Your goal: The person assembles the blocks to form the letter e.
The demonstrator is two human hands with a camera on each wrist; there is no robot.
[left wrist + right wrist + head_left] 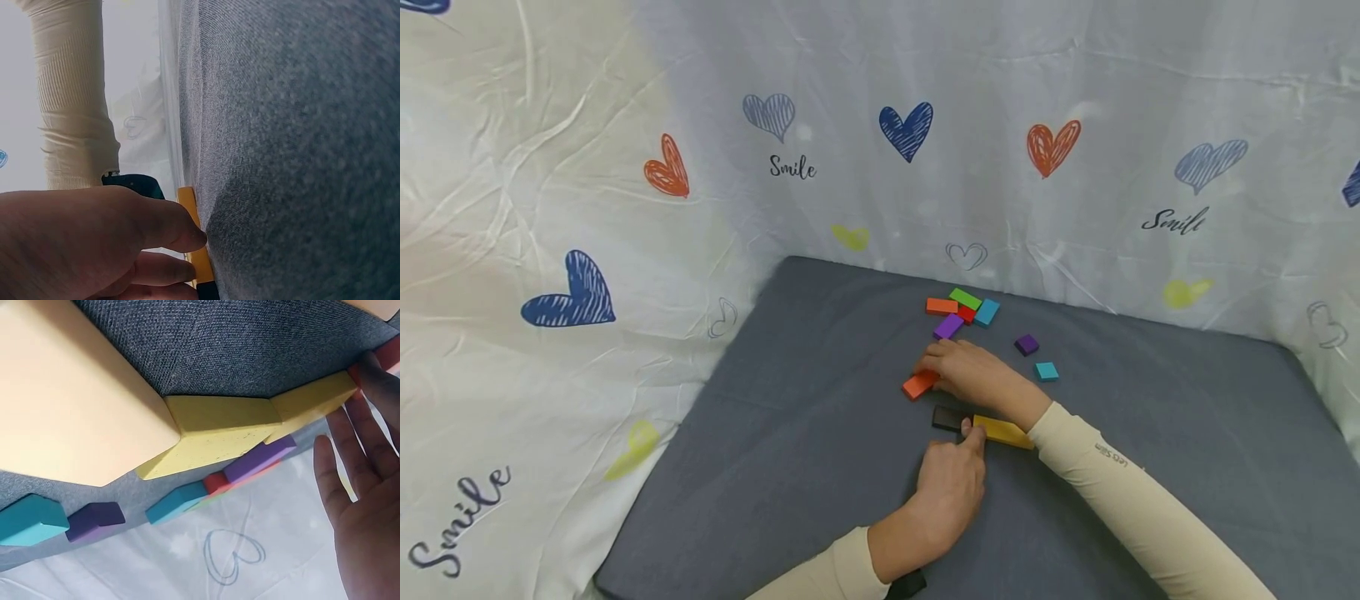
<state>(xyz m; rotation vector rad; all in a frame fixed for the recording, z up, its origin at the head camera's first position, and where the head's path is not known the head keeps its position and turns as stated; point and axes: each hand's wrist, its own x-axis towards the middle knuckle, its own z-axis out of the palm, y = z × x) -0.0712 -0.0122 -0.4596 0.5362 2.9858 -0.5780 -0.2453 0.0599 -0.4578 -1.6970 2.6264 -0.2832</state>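
In the head view, my left hand (951, 487) has its thumb and fingers at the near end of a yellow block (1006, 432), where a black block (950, 418) adjoins it. The left wrist view shows thumb and fingers on either side of the yellow block (187, 199), in a pinch. Farther back, my right hand (973, 375) grips an orange block (919, 385) by one end. In the right wrist view, the right hand (369, 481) has its thumb against a red-orange block (391, 352). Two yellow faces (231, 419) run in line there.
Behind the right hand lie purple (948, 326), red (966, 315), orange (942, 306), green (966, 298) and blue (987, 312) blocks, bunched together. A dark purple block (1027, 344) and a teal block (1047, 372) sit apart to the right. A printed curtain (970, 192) borders the grey cloth (790, 417).
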